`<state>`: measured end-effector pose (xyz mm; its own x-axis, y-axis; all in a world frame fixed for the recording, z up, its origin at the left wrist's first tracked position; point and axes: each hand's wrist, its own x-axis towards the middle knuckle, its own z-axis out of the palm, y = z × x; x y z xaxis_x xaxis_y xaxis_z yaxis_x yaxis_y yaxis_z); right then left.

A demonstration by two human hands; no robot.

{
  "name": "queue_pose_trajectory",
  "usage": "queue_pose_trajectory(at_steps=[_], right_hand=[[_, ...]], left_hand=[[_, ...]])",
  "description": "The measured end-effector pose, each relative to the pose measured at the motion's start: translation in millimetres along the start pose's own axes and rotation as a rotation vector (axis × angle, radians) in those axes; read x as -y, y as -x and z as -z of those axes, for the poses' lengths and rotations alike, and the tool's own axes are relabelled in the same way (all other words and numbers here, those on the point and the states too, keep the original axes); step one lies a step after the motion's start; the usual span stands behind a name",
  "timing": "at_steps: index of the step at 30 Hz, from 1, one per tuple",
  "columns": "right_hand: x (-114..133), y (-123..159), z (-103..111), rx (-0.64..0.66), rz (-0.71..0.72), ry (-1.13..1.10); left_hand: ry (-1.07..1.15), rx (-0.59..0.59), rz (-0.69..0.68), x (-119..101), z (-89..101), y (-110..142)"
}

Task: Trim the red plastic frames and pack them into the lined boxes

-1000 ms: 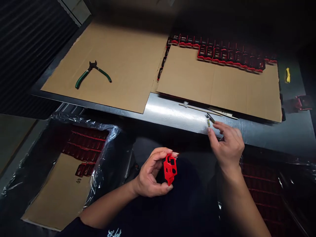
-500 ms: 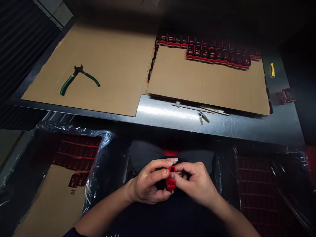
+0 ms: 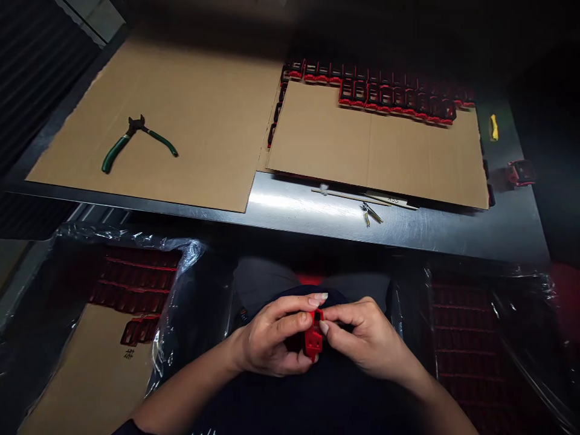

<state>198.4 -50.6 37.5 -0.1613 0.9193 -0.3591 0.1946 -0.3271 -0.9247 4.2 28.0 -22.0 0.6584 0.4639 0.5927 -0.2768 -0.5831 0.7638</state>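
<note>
Red part (image 3: pixel 313 346), near, before the tabletop (image 3: pixel 290 196): I judge it light, stiff, best taken by its ends, where my left hand (image 3: pixel 272 338) clasps it. My right hand (image 3: pixel 369 335) meets its right edge; pinching, I cannot tell.

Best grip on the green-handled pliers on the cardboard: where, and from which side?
Take the pliers by both green handles from the near edge of the bench. They lie flat on the cardboard, handles splayed toward the person, metal jaws pointing away, so a hand from that side should gather both handles clear of the jaws.
</note>
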Motion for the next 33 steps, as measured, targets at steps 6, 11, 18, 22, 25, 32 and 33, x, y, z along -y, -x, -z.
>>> queue_pose_trajectory(at_steps=[6, 11, 18, 22, 25, 32, 33], right_hand=[[-1.5, -0.8, 0.6, 0.023, -0.017, -0.063], [-0.1, -4.2, -7.0, -0.072, -0.077, -0.104], [5.0, 0.6, 0.4, 0.014, -0.041, -0.045], [3.7, 2.0, 4.6, 0.060, -0.043, -0.058], [2.4, 0.0, 1.7, 0.033, -0.070, -0.044], [4.5, -2.9, -1.1, 0.008, -0.100, -0.060], [4.8, -2.3, 0.6, 0.036, -0.093, -0.073]], left_hand=[[-0.027, 0.002, 0.025, -3.3, 2.6, -1.1], [-0.028, 0.022, -0.005, -2.3, 2.7, -1.0], [-0.008, 0.022, -0.013, -3.9, 3.9, -2.8], [-0.020, 0.037, 0.000, -4.7, 4.1, -3.3], [-0.044, 0.047, -0.019, -3.4, 3.7, -3.2], [-0.069, 0.032, 0.001, -3.8, 6.1, -0.9], [-0.066, 0.027, 0.010, -4.1, 6.3, -0.6]])
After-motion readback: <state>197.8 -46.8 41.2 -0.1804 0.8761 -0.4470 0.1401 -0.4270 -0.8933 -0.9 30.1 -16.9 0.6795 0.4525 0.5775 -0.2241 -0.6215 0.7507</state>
